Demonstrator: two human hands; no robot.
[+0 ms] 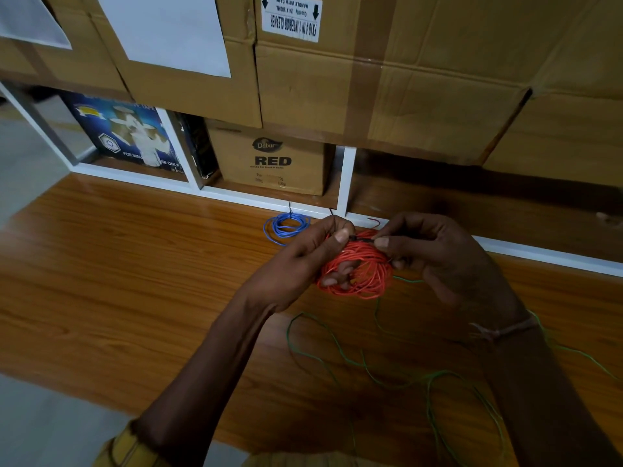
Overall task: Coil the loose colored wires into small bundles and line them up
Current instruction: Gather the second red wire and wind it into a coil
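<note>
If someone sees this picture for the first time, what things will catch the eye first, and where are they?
First comes the bright orange wire bundle at the centre, held above the wooden floor by the left hand and the right hand, which pinch a small dark tie on top of it. Behind it, by the white shelf frame, lies a blue wire coil, and loose green wire sprawls nearer the person.

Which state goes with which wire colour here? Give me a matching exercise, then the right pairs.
Things:
1. blue wire
2. orange wire
3. green wire
4. left hand

States:
A. lying loose and uncoiled on the wooden floor
B. coiled, held between both hands
C. pinching a dark tie at the top of a coil
D. coiled and set down near the white shelf base

Pairs: 1-D, 2-B, 3-A, 4-C
</note>
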